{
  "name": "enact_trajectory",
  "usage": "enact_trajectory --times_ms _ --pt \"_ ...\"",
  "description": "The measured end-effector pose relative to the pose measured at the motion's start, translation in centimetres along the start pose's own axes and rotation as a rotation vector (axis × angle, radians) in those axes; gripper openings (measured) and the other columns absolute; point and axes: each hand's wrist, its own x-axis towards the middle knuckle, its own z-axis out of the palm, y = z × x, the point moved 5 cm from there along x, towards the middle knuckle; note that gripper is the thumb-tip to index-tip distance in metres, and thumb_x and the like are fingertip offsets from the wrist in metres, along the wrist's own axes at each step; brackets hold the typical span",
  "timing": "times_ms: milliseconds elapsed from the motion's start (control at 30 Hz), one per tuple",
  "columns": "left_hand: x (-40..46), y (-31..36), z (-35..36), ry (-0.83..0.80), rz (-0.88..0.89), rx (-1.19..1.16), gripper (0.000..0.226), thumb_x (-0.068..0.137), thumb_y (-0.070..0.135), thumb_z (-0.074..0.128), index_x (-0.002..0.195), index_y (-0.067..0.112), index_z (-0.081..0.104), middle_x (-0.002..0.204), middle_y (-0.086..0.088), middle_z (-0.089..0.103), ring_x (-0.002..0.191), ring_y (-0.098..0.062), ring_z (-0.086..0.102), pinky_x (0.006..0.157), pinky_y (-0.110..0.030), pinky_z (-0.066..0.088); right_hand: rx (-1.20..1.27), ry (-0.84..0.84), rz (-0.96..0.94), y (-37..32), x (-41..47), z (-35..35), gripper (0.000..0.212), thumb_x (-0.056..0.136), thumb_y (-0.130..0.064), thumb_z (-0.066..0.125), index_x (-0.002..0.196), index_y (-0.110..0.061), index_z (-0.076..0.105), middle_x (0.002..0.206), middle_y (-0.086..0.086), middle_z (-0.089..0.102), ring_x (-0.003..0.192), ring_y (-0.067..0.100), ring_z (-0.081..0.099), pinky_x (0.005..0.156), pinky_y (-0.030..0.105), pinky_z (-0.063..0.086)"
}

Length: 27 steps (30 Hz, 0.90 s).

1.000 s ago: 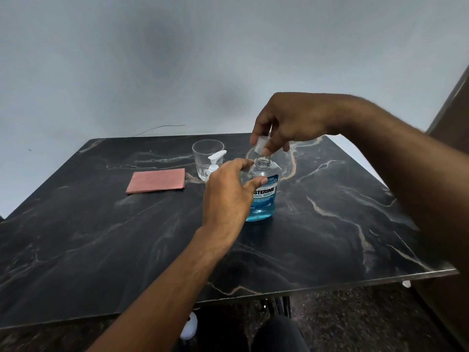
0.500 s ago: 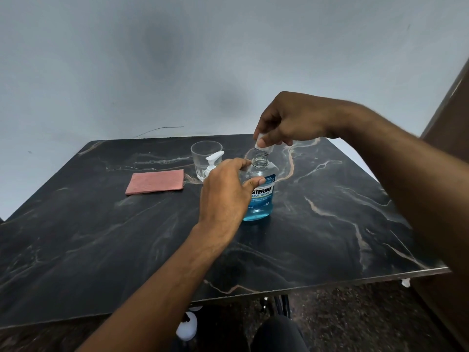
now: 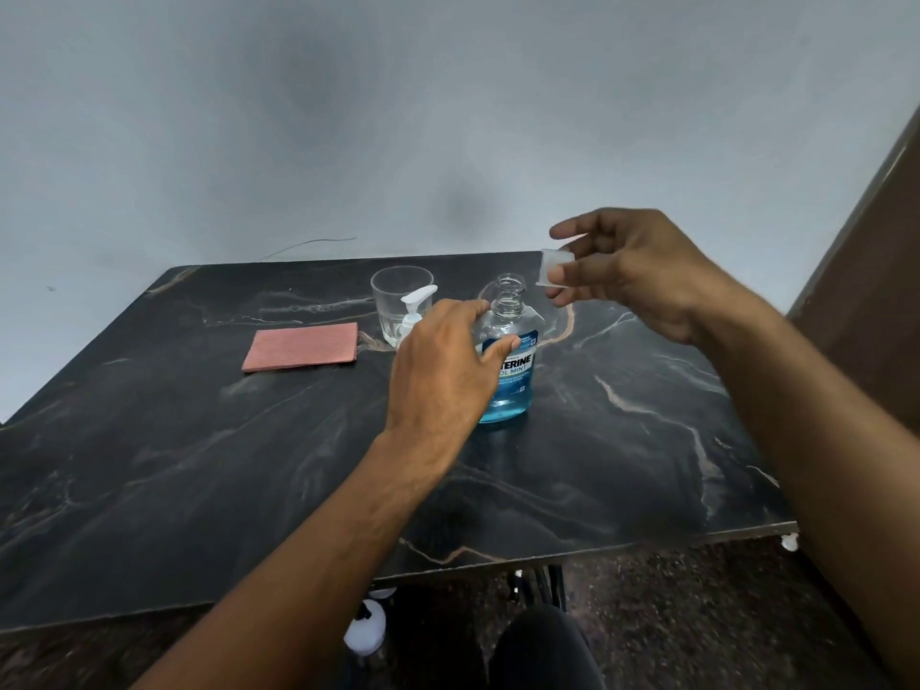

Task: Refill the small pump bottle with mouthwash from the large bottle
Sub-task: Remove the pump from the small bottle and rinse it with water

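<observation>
The big mouthwash bottle (image 3: 513,361) stands upright on the dark marble table (image 3: 199,465), its neck open and blue liquid low inside. The left hand (image 3: 443,371) grips it round the shoulder, thumb across the label. The right hand (image 3: 627,271) hovers just beside the neck, pinching the clear cap (image 3: 552,267) between thumb and fingers (the cap is off the bottle). The small pump bottle (image 3: 413,311) stands behind the left hand, in front of a glass (image 3: 398,296). A pink cloth (image 3: 301,347) lies well apart, to the left
</observation>
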Motion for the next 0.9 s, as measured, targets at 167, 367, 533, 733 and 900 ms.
enact_trajectory --times_ms 167,367,533,733,900 --pt "-0.4 0.2 -0.3 0.029 0.040 0.016 0.061 0.087 0.044 0.078 0.138 0.015 0.061 0.131 -0.002 0.067 0.119 -0.017 0.063 0.096 -0.022 0.042 0.189 0.118 0.072 4.5 -2.2 -0.1 0.037 0.080 0.013 0.068 0.116 0.002 0.063 0.107 0.016 0.069 0.090 0.031 0.074 0.081 0.033 0.061" --pt "-0.8 0.0 -0.6 0.022 0.068 -0.014 0.063 0.083 0.036 0.083 0.139 0.014 0.061 0.133 -0.002 0.063 0.120 -0.017 0.062 0.102 -0.030 0.050 0.043 0.258 0.083 8.4 -5.1 0.1 0.025 0.086 -0.008 0.073 0.110 -0.011 0.072 0.091 -0.002 0.073 0.077 0.004 0.064 0.060 0.021 0.049" --pt "-1.7 -0.1 -1.1 0.061 0.075 -0.044 0.058 0.081 0.031 0.085 0.132 0.014 0.063 0.125 -0.001 0.060 0.108 -0.005 0.057 0.095 -0.012 0.047 -0.037 0.260 0.115 9.7 -7.2 1.3 0.029 0.078 0.006 0.076 0.102 -0.009 0.069 0.088 0.008 0.072 0.065 0.007 0.063 0.055 0.020 0.051" --pt "-3.1 -1.2 -0.9 0.044 0.000 -0.128 0.054 0.084 0.030 0.083 0.132 0.025 0.061 0.100 0.012 0.056 0.080 0.002 0.050 0.075 -0.007 0.044 -0.563 0.235 0.062 10.5 -9.3 2.5 0.050 0.075 -0.016 0.085 0.121 -0.024 0.068 0.099 -0.006 0.072 0.089 0.008 0.066 0.083 0.019 0.052" --pt "-3.3 -1.5 -0.9 0.055 -0.023 -0.162 0.061 0.086 0.031 0.081 0.141 0.027 0.054 0.103 0.013 0.057 0.076 -0.003 0.049 0.079 -0.034 0.060 -0.583 0.228 0.110 11.8 -9.7 3.0 0.041 0.072 -0.020 0.088 0.110 -0.019 0.074 0.085 -0.005 0.074 0.076 0.012 0.068 0.076 0.029 0.057"
